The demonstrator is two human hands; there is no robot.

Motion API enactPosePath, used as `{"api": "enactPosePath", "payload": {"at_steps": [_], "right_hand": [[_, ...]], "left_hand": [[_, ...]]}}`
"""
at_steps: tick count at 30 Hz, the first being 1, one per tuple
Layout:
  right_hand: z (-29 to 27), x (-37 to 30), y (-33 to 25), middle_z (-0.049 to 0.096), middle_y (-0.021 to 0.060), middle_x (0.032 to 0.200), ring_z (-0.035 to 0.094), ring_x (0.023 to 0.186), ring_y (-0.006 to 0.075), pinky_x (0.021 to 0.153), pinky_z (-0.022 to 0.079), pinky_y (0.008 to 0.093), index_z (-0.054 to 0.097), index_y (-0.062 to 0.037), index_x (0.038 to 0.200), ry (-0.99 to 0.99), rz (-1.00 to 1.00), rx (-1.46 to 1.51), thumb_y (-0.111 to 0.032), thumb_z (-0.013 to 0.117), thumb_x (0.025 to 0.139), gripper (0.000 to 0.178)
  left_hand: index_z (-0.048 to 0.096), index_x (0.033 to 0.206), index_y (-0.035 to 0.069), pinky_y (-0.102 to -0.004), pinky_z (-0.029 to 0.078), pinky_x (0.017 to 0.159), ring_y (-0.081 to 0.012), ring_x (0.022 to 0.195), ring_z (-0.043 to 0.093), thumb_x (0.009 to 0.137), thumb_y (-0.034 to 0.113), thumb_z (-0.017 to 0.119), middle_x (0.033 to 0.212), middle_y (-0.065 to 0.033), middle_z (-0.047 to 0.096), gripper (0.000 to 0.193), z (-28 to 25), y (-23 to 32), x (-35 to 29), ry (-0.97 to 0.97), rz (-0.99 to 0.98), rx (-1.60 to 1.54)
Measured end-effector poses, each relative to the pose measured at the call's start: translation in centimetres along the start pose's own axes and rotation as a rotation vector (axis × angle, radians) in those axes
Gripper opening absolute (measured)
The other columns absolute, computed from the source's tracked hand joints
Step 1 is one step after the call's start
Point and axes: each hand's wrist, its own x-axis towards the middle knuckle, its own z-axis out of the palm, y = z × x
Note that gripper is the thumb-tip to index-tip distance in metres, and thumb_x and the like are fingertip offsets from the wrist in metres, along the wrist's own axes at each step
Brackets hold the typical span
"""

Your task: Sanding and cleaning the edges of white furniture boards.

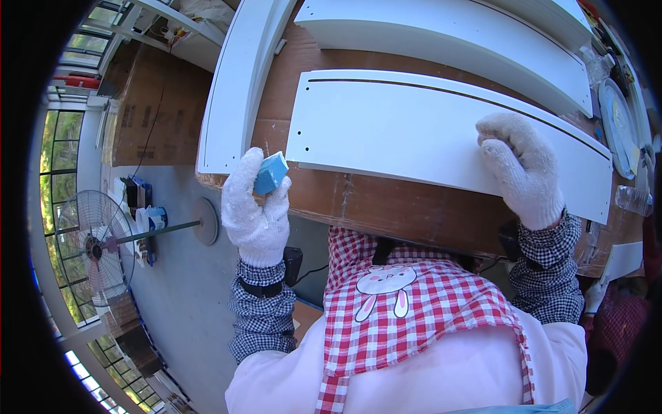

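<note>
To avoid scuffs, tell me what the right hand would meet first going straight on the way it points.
Most likely the white board beneath the right hand; they may be touching, depth being unclear.

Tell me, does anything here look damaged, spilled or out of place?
Nothing serious stands out. The nearest white panel shows no clear damage, and no spill is visible. Only the brown cardboard beneath looks scuffed and streaked, probably ordinary wear.

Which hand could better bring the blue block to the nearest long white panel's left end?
Likely the left white-gloved hand, holding the block near that end of the panel; the right hand is nearer the other.
</note>
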Motion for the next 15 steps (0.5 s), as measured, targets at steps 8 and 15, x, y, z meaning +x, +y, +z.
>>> {"api": "enactPosePath", "payload": {"at_steps": [8, 15], "right_hand": [[-0.04, 0.08, 0.13, 0.067, 0.0123, 0.088, 0.064, 0.078, 0.0195, 0.069, 0.054, 0.0311, 0.067, -0.0004, 0.108, -0.004, -0.031, -0.016, -0.018, 0.063, 0.094, 0.023], [0.02, 0.01, -0.18, 0.067, 0.0132, 0.089, 0.064, 0.079, 0.0201, 0.069, 0.054, 0.0314, 0.067, -0.0001, 0.108, -0.008, 0.012, 0.017, -0.018, 0.063, 0.094, 0.023]], "left_hand": [[0.057, 0.131, 0.005, -0.0364, 0.047, 0.103, -0.0226, 0.118, 0.059, 0.085, -0.003, 0.073, 0.127, -0.0110, 0.062, 0.050, -0.24, -0.34, -0.29, -0.029, -0.035, 0.054], [0.056, 0.132, 0.005, -0.0359, 0.046, 0.104, -0.0220, 0.118, 0.058, 0.085, -0.003, 0.073, 0.127, -0.0106, 0.062, 0.050, 0.40, 0.10, -0.03, -0.036, -0.018, -0.047]]}}
